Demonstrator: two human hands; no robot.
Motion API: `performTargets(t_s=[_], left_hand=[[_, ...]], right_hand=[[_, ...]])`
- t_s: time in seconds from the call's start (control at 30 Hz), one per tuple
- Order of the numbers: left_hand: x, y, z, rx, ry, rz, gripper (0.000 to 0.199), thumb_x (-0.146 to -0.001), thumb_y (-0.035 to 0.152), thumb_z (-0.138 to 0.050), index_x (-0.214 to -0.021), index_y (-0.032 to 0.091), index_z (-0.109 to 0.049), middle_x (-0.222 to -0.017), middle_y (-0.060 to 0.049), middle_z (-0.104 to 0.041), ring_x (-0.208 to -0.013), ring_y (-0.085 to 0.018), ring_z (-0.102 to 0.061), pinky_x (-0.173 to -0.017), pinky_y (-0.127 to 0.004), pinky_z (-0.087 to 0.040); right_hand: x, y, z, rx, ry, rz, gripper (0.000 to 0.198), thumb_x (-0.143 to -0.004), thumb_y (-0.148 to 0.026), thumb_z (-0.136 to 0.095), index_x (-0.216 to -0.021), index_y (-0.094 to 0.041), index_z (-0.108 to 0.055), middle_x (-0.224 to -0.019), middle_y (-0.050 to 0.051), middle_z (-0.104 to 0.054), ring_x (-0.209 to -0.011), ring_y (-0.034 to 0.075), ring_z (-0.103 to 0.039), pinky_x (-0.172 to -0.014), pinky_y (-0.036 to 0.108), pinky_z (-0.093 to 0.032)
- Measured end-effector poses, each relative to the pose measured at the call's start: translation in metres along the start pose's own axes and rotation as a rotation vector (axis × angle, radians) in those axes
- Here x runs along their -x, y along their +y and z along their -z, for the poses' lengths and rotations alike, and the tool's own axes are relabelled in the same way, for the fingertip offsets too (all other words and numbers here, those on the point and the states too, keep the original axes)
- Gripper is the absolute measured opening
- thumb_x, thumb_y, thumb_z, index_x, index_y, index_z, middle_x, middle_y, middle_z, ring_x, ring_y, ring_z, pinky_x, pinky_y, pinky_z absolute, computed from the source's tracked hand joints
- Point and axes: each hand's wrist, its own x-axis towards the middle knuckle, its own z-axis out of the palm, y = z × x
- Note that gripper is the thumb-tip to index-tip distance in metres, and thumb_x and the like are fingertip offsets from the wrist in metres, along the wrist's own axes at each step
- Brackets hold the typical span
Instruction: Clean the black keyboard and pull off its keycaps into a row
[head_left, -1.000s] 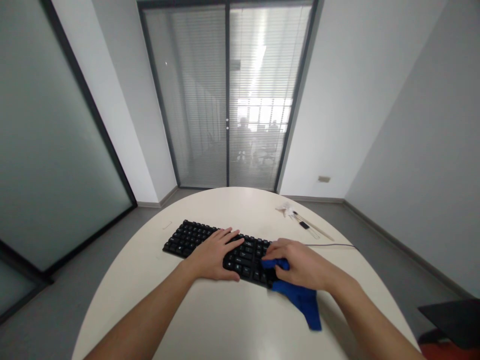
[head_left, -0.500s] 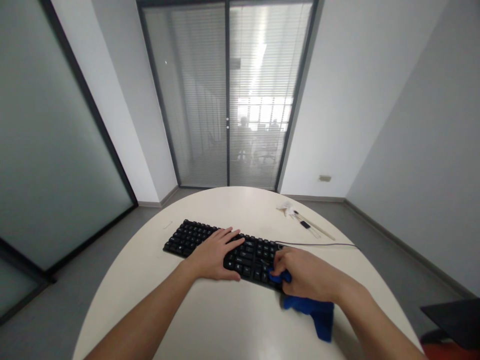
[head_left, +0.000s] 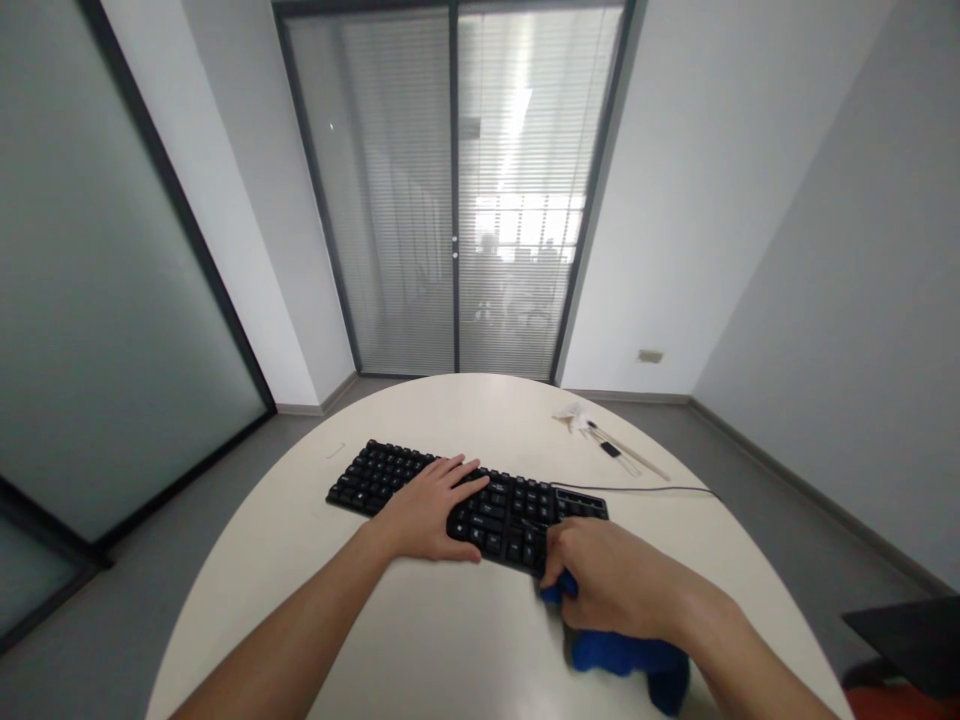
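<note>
R fingers clamped on blue cloth, L fingers splayed, palm-down on kbd

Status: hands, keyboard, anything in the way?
Left hand spread on keyboard. Right hand: cloth in grip, by keyboard's near edge. Cable clear of both hands.

Free tabletop beyond the keyboard, cable crossing the right side

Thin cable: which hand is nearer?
Right. The right hand, holding the blue cloth, is just this side of the cable; the left hand, spread on the keyboard, is farther left.
</note>
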Motion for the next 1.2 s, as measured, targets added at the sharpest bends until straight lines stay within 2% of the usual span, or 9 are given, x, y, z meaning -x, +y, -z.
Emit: performTargets(t_s=[0.07,0.13,0.23,0.3,0.47,0.67,0.83,0.9,1.2], left_hand=[[0.000,0.000,0.000,-0.001,0.002,-0.001,0.102,-0.068,0.076,-0.070,-0.151,0.028,-0.038,-0.161,-0.010,-0.031,-0.147,-0.037,-0.028,-0.120,-0.054,-0.022],[0.000,0.000,0.000,-0.003,-0.001,-0.005,0.103,-0.067,0.077,-0.070,-0.151,0.027,-0.038,-0.160,-0.011,-0.032,-0.147,-0.038,-0.028,-0.120,-0.055,-0.022],[0.000,0.000,-0.001,-0.015,-0.004,-0.006,0.104,-0.067,0.078,-0.069,-0.151,0.026,-0.038,-0.160,-0.011,-0.031,-0.147,-0.037,-0.027,-0.120,-0.054,-0.022],[0.000,-0.001,-0.001,-0.015,-0.003,-0.008,0.103,-0.068,0.078,-0.069,-0.152,0.027,-0.038,-0.161,-0.011,-0.031,-0.147,-0.037,-0.027,-0.120,-0.054,-0.022],[0.000,-0.001,-0.002,0.007,0.002,-0.003,0.103,-0.067,0.077,-0.070,-0.151,0.029,-0.038,-0.161,-0.010,-0.031,-0.147,-0.038,-0.027,-0.120,-0.055,-0.023],[0.000,-0.001,-0.001,0.001,-0.005,0.003,0.103,-0.067,0.077,-0.070,-0.152,0.028,-0.038,-0.161,-0.010,-0.032,-0.147,-0.037,-0.027,-0.120,-0.054,-0.022],[0.000,-0.001,0.001,0.014,-0.008,0.007,0.101,-0.068,0.076,-0.070,-0.152,0.029,-0.038,-0.160,-0.009,-0.032,-0.146,-0.037,-0.029,-0.121,-0.054,-0.022],[0.000,-0.001,0.001,0.017,-0.009,0.009,0.101,-0.068,0.076,-0.070,-0.151,0.029,-0.038,-0.160,-0.009,-0.033,-0.146,-0.037,-0.029,-0.120,-0.054,-0.022],[-0.001,-0.002,-0.002,0.009,-0.006,0.013,0.101,-0.067,0.077,-0.070,-0.151,0.030,-0.039,-0.160,-0.009,-0.033,-0.146,-0.037,-0.029,-0.120,-0.054,-0.023]], right_hand=[[-0.002,0.007,0.005,-0.059,0.014,0.078,0.025,-0.068,-0.013,-0.061,-0.082,-0.025,-0.078,-0.085,0.001,-0.075,-0.082,0.020,-0.068,-0.077,0.026,-0.049],[-0.008,0.017,0.007,-0.093,0.126,0.108,0.028,-0.073,-0.013,-0.059,-0.091,-0.025,-0.078,-0.093,0.001,-0.075,-0.088,0.019,-0.066,-0.082,0.026,-0.048],[-0.022,0.036,0.001,-0.038,0.407,-0.008,0.034,-0.084,-0.017,-0.054,-0.112,-0.023,-0.073,-0.109,0.006,-0.071,-0.104,0.023,-0.062,-0.095,0.033,-0.046],[-0.031,0.047,-0.008,0.010,0.480,-0.054,0.036,-0.089,-0.020,-0.052,-0.120,-0.021,-0.070,-0.118,0.009,-0.068,-0.111,0.025,-0.059,-0.100,0.038,-0.043],[-0.037,0.058,-0.019,0.046,0.351,0.003,0.036,-0.088,-0.019,-0.053,-0.118,-0.021,-0.072,-0.112,0.010,-0.069,-0.107,0.026,-0.059,-0.098,0.038,-0.045],[-0.017,0.057,0.001,-0.030,0.241,-0.008,0.028,-0.080,-0.021,-0.058,-0.101,-0.023,-0.077,-0.100,0.005,-0.074,-0.094,0.023,-0.065,-0.088,0.031,-0.047],[-0.007,0.085,0.013,0.024,0.381,-0.204,0.029,-0.083,-0.027,-0.056,-0.104,-0.021,-0.076,-0.107,0.007,-0.074,-0.098,0.025,-0.066,-0.091,0.034,-0.047],[-0.007,0.095,0.013,0.032,0.383,-0.225,0.031,-0.084,-0.028,-0.055,-0.104,-0.020,-0.076,-0.108,0.008,-0.074,-0.099,0.026,-0.066,-0.092,0.035,-0.047],[-0.011,0.077,0.006,0.062,0.239,-0.092,0.031,-0.081,-0.025,-0.056,-0.104,-0.022,-0.077,-0.105,0.008,-0.073,-0.099,0.025,-0.065,-0.091,0.034,-0.046]])
